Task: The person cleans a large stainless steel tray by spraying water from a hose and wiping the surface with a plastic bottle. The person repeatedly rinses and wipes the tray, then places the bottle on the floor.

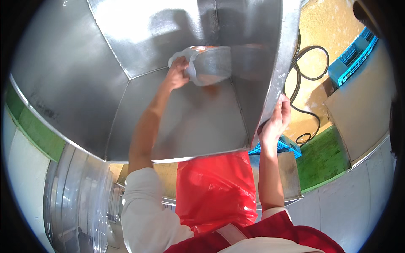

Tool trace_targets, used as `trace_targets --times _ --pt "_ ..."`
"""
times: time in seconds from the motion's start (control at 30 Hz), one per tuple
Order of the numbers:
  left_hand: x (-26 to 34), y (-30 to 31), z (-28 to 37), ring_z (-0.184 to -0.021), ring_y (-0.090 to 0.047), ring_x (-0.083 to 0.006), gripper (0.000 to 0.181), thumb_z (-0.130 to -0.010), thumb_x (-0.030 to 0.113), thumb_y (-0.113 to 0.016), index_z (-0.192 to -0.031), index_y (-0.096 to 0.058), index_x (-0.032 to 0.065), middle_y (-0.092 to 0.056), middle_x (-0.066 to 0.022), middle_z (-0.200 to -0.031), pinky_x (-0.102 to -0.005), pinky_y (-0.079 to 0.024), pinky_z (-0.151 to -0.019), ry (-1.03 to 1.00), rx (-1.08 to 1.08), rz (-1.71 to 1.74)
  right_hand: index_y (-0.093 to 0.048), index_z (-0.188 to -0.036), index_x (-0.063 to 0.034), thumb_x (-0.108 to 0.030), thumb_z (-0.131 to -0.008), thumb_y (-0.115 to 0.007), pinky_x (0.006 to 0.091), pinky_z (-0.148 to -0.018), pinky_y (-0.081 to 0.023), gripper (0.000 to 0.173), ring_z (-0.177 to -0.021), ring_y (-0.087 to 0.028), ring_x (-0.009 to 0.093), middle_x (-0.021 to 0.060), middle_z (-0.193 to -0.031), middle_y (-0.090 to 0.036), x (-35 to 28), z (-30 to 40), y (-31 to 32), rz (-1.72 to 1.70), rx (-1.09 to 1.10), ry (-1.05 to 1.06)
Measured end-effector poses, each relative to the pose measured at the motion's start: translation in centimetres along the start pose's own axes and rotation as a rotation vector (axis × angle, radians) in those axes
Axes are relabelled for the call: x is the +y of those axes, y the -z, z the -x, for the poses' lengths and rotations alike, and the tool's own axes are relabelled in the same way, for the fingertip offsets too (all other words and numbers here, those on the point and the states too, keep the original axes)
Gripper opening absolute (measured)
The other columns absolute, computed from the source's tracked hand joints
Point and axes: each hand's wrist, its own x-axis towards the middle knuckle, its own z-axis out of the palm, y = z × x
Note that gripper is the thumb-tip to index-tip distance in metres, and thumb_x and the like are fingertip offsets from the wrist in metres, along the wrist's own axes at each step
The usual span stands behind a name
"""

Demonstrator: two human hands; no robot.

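Inside a large stainless steel tub (177,117), my left hand (179,72) grips a translucent plastic scoop or jug (213,64) at its left side. Orange residue shows along its upper edge, and its right end is at the tub's right inner wall. A blurred orange-brown patch (211,90) appears on the metal just below it. My right hand (276,121) holds the tub's broad metal rim (280,63) on the right, with the thumb hidden in part. The underside of the scoop is hard to make out.
A red plastic apron (215,189) hangs below the tub's near edge. To the right, a black hose (327,63) coils on a wet tan floor (329,19), with a blue crate (351,60) beyond. Another blue crate (289,147) lies near my right wrist. Clear plastic strips (74,196) hang at lower left.
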Motion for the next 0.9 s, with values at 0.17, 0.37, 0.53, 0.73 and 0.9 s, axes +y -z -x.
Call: trace_targets --times 0.17,0.37,0.53,0.73,0.9 --pt "10.1 8.5 9.5 -0.085 -0.057 -0.0267 0.026 -0.069 0.001 -0.069 -0.094 -0.064 0.0052 -0.055 -0.0112 -0.087 -0.0376 -0.048 -0.077 -0.097 0.012 0.370 -0.060 -0.096 -0.0002 -0.022 -0.097 -0.057 0.0247 -0.077 -0.039 0.022 -0.079 -0.046 0.009 0.0010 -0.084 -0.056 0.8 -1.0 1.2 0.024 -0.045 0.013" --pt "24.4 14.2 15.7 -0.076 -0.060 -0.0252 0.022 -0.067 0.007 -0.073 -0.084 -0.060 0.0088 -0.054 -0.0087 -0.083 -0.0358 -0.049 -0.068 -0.254 -0.036 0.303 -0.060 -0.090 -0.0052 -0.025 -0.097 -0.058 0.0225 -0.065 -0.038 0.021 -0.068 -0.046 0.007 -0.0016 -0.075 -0.054 -1.5 -2.2 4.1 0.063 -0.161 -0.141" --pt "33.9 13.8 17.7 -0.073 -0.059 -0.0274 0.026 -0.067 0.010 -0.064 -0.089 -0.052 0.0023 -0.048 -0.0122 -0.083 -0.0377 -0.052 -0.063 -0.196 -0.093 0.003 -0.062 -0.094 -0.0074 -0.034 -0.097 -0.056 0.0256 -0.076 -0.042 0.028 -0.078 -0.052 0.008 0.0005 -0.081 -0.059 -2.1 -4.6 6.9 0.339 -0.247 -0.085" --pt "38.7 12.1 17.5 -0.070 -0.060 -0.0244 0.014 -0.076 0.008 -0.057 -0.086 -0.049 0.0016 -0.049 -0.0118 -0.084 -0.0344 -0.051 -0.057 -0.092 -0.145 -0.049 -0.062 -0.103 0.0018 -0.040 -0.096 -0.055 0.0317 -0.090 -0.040 0.043 -0.093 -0.056 0.016 0.0103 -0.093 -0.066 -2.4 -4.3 7.3 0.544 -0.288 -0.130" --pt "38.6 12.9 18.7 -0.070 -0.060 -0.0249 0.017 -0.075 0.010 -0.059 -0.088 -0.051 0.0037 -0.050 -0.0116 -0.084 -0.0364 -0.052 -0.059 -0.057 -0.170 -0.059 -0.060 -0.113 0.0069 -0.042 -0.096 -0.053 0.0319 -0.085 -0.045 0.052 -0.094 -0.062 0.020 0.0164 -0.099 -0.069 -0.3 -4.3 7.5 0.545 -0.313 -0.146"
